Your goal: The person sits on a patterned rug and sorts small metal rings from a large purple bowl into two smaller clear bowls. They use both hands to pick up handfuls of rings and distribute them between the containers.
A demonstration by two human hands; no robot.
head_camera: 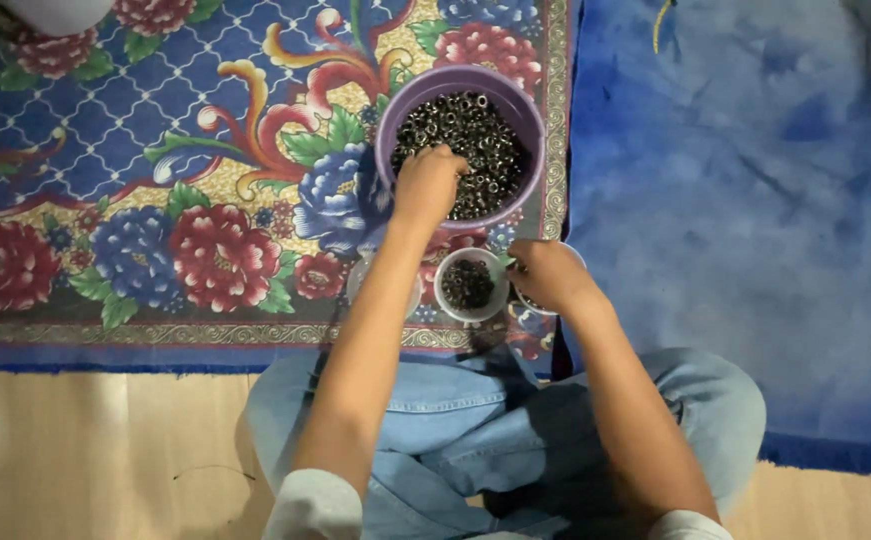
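Note:
A purple bucket (525,108) full of small dark metal rings stands on the floral carpet. My left hand (426,186) reaches into it, fingers curled down among the rings. Nearer to me a small white cup (442,296) holds more of the rings. Just right of that cup my right hand (549,274) rests with fingers closed over another small white container, mostly hidden beneath it. A third pale cup (357,281) is partly covered by my left forearm.
The floral carpet (155,180) covers the left of the floor and a blue rug (745,200) lies to the right. Wooden floor (95,450) runs along the near edge. My crossed legs in blue jeans (465,420) sit behind the cups.

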